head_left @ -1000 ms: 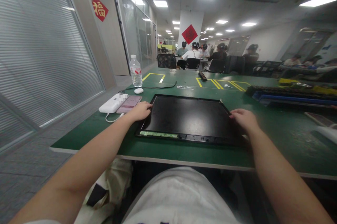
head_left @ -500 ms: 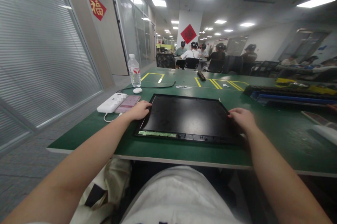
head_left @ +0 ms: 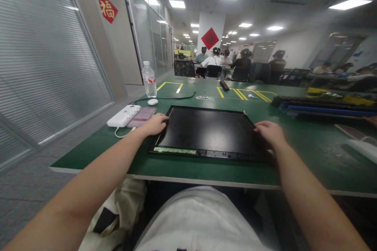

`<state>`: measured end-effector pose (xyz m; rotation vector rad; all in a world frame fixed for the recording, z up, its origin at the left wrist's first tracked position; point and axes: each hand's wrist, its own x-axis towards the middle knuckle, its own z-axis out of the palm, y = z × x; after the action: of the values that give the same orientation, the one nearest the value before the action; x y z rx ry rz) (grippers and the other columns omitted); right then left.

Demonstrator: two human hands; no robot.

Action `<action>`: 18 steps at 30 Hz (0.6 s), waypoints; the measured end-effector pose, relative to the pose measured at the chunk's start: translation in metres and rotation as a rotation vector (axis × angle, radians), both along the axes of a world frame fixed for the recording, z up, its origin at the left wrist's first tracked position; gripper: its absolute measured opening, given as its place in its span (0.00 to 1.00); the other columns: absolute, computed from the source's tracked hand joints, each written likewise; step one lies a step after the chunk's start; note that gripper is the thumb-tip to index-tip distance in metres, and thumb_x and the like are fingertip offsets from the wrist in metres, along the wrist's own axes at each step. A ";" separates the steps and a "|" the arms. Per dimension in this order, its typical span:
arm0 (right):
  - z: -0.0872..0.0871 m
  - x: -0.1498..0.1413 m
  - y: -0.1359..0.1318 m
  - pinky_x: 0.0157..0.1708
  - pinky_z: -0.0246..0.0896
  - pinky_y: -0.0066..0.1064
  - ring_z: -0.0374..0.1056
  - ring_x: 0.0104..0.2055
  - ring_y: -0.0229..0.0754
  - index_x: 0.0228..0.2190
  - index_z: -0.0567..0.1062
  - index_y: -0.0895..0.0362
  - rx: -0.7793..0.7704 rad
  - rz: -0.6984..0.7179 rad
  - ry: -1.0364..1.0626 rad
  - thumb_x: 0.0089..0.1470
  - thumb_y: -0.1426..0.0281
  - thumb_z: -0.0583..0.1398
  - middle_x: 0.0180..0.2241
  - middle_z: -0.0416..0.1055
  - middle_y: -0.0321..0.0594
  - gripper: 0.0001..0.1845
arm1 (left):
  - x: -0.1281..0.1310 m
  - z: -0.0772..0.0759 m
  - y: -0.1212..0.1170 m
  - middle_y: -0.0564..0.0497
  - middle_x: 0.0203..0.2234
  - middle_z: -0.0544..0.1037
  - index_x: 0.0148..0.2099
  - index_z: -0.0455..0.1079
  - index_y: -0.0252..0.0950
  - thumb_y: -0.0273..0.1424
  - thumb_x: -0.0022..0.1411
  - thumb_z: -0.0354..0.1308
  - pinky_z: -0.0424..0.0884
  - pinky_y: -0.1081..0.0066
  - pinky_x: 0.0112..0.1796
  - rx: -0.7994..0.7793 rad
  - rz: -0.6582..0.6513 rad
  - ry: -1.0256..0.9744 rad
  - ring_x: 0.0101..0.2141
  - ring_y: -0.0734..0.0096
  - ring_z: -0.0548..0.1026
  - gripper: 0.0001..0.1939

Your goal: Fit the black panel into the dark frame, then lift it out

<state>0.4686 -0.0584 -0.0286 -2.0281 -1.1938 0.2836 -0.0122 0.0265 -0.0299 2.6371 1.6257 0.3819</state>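
A black display panel [head_left: 206, 129] in a thin dark frame lies flat on the green table [head_left: 188, 170] in front of me. Along its near edge runs a strip of light green circuit board [head_left: 175, 151], on the left half. My left hand [head_left: 156, 124] is closed on the panel's left edge, thumb at the rim. On the opposite side, my right hand [head_left: 270, 133] grips the right edge with its fingers pinched together; part of that edge is hidden under the hand.
Left of the panel are a phone [head_left: 142, 117], a white power bank [head_left: 123, 116], a small white case [head_left: 152, 102] and a water bottle [head_left: 149, 80]. Dark and blue parts [head_left: 324, 109] lie at the right. Several people sit at tables further back.
The view has shifted very slightly. Both hands keep their places on the panel's edges, and the panel stays flat on the table.
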 end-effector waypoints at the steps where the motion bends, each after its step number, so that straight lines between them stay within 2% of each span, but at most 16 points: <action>1: 0.000 0.000 0.000 0.37 0.64 0.34 0.73 0.35 0.46 0.32 0.82 0.55 -0.002 -0.001 0.002 0.45 0.70 0.59 0.27 0.80 0.41 0.12 | 0.000 0.000 0.000 0.38 0.54 0.78 0.57 0.75 0.28 0.26 0.57 0.48 0.66 0.65 0.59 0.000 0.001 0.003 0.55 0.56 0.74 0.28; 9: -0.003 0.002 0.001 0.38 0.65 0.35 0.73 0.33 0.45 0.32 0.81 0.55 0.015 0.014 -0.004 0.44 0.69 0.59 0.27 0.79 0.41 0.13 | -0.001 0.001 -0.004 0.40 0.55 0.77 0.58 0.74 0.30 0.26 0.59 0.48 0.64 0.63 0.59 -0.028 0.014 -0.012 0.56 0.56 0.74 0.27; 15: -0.005 0.007 0.004 0.38 0.65 0.35 0.73 0.34 0.46 0.33 0.82 0.55 0.012 0.008 0.004 0.46 0.67 0.59 0.29 0.80 0.41 0.13 | 0.001 0.004 -0.009 0.36 0.59 0.74 0.63 0.67 0.30 0.29 0.63 0.49 0.65 0.62 0.58 -0.061 0.103 -0.043 0.58 0.54 0.72 0.27; 18: -0.006 0.010 0.004 0.38 0.65 0.35 0.74 0.36 0.47 0.32 0.82 0.55 0.053 -0.008 -0.010 0.47 0.67 0.59 0.29 0.80 0.41 0.13 | 0.002 0.003 -0.009 0.36 0.56 0.76 0.59 0.70 0.29 0.32 0.64 0.50 0.65 0.61 0.57 -0.049 0.133 -0.030 0.57 0.52 0.73 0.24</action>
<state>0.4784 -0.0546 -0.0344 -1.9907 -1.1876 0.2357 -0.0105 0.0174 -0.0267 2.4842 1.7827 0.3775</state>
